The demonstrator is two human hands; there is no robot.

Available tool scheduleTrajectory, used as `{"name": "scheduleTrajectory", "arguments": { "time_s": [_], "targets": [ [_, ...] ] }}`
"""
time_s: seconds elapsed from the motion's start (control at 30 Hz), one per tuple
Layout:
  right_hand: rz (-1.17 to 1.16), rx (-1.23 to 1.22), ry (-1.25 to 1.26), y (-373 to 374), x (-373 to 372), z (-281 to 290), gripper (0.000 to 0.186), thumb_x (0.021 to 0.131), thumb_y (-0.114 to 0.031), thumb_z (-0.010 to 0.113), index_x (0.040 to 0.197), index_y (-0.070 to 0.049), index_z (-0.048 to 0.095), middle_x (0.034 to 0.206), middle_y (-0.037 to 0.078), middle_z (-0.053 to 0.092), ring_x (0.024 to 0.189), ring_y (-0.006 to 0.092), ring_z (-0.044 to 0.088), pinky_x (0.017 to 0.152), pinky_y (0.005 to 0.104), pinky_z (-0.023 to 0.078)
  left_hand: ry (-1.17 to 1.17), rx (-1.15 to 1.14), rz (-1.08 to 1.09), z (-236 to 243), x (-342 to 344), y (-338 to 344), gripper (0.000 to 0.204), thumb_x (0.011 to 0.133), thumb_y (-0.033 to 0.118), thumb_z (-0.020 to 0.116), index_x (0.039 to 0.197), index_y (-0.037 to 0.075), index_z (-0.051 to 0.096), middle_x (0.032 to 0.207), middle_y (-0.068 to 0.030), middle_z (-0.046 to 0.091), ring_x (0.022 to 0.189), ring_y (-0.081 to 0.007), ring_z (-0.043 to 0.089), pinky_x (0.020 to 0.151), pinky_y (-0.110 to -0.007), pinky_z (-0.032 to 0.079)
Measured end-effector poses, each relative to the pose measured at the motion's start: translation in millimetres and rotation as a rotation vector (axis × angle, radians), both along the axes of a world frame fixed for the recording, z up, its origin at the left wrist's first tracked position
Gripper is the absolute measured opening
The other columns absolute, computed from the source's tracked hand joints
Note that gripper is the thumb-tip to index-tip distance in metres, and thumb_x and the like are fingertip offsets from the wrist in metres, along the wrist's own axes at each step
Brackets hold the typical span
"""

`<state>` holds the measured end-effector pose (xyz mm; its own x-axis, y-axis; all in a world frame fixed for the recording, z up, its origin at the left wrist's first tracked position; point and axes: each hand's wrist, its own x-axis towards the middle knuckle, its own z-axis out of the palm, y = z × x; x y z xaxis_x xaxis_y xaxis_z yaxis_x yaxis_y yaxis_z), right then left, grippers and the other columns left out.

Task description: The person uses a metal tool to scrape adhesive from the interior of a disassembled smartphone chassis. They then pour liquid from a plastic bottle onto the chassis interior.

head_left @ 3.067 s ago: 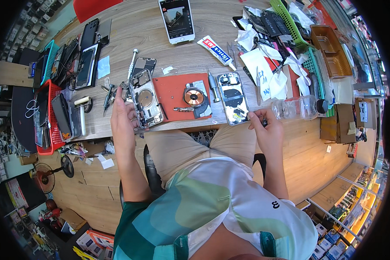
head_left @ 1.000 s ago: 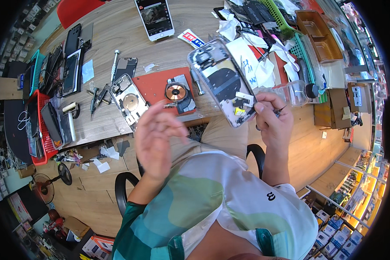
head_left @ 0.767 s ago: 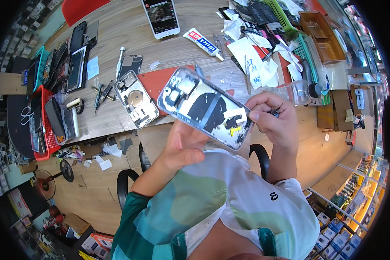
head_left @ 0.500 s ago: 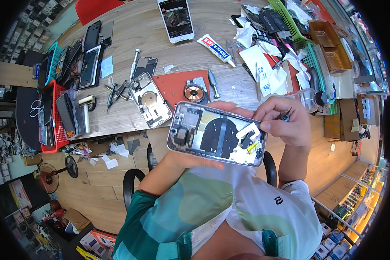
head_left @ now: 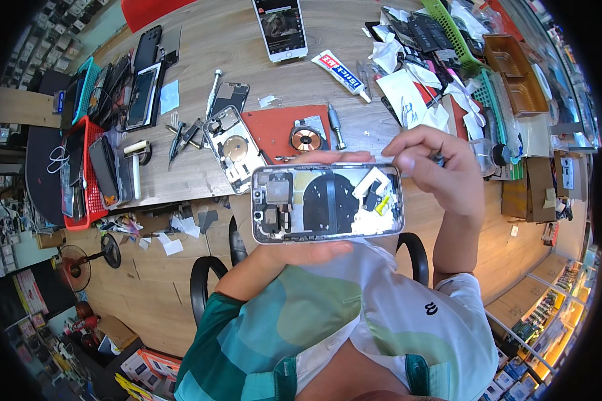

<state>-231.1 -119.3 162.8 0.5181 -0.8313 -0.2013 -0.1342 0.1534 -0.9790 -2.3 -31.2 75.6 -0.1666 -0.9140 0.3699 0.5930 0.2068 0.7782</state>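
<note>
My left hand (head_left: 294, 252) cradles an opened phone housing (head_left: 326, 203) from beneath, lying sideways close to the camera, its inner parts and a dark round pad facing up. My right hand (head_left: 441, 167) hovers over the housing's right end, fingers pinched on a thin tool (head_left: 403, 115) that points up; its lower end is hidden by the fingers. On the wooden workbench (head_left: 247, 60) beyond lie a red mat (head_left: 274, 130) with a copper coil (head_left: 305, 139), and another open phone housing (head_left: 232, 148).
A phone with a lit screen (head_left: 280, 27) lies at the far edge, a white glue tube (head_left: 341, 72) to its right. A red basket (head_left: 87, 180) of phones stands at left, tweezers (head_left: 180, 134) nearby, a green tray (head_left: 448, 27) and papers at right. A black chair (head_left: 211, 281) is below.
The housing came off the bench into both hands, swung up near the camera, then settled flat and sideways on my left hand. My right hand shifted to its right end with the tool.
</note>
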Motion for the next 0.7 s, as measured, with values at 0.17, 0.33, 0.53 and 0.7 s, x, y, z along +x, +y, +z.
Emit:
{"name": "scheduleTrajectory", "arguments": {
  "time_s": [0.17,0.33,0.53,0.7],
  "targets": [
    [-0.183,-0.623,0.243,6.6,3.8,6.6,0.009,0.092,-0.001,0.075,0.1,-0.001,0.078,0.092,0.006,0.073,0.071,0.0054,0.056,0.061,0.0216,0.039,0.03,0.012,0.036,-1.4,-5.3,0.0,0.096,0.076,0.013,0.092,0.152,0.005,0.033,0.155,-0.0261,0.048,0.144,-0.0369,0.051,0.115,-0.049,0.048],
    [0.008,-0.928,0.242,17.0,21.8,32.0,0.02,0.08,0.0,0.08,0.099,-0.003,0.079,0.083,0.006,0.065,0.068,0.0158,0.063,0.057,0.0279,0.046,-0.067,-0.033,0.027,-3.2,-5.6,-1.7,0.098,0.077,0.011,0.09,0.155,0.005,0.031,0.156,-0.0264,0.047,0.145,-0.037,0.048,0.117,-0.05,0.045],
    [0.173,-1.066,0.31,24.8,50.3,25.4,0.025,0.074,-0.003,0.083,0.099,-0.005,0.079,0.08,0.006,0.06,0.067,0.0193,0.066,0.057,0.0314,0.05,-0.271,-0.02,0.121,6.2,-1.6,8.6,0.107,0.071,0.014,0.094,0.155,0.001,0.028,0.146,-0.0234,0.052,0.135,-0.0331,0.056,0.113,-0.045,0.047],
    [0.198,-1.127,0.311,25.4,57.5,20.3,0.028,0.073,-0.003,0.083,0.101,-0.006,0.079,0.081,0.006,0.062,0.065,0.0197,0.066,0.054,0.0317,0.051,-0.426,-0.029,0.178,4.3,-0.6,12.3,0.109,0.067,0.017,0.097,0.152,0.0,0.031,0.144,-0.0218,0.053,0.131,-0.0306,0.058,0.112,-0.043,0.047]
  ]
}}
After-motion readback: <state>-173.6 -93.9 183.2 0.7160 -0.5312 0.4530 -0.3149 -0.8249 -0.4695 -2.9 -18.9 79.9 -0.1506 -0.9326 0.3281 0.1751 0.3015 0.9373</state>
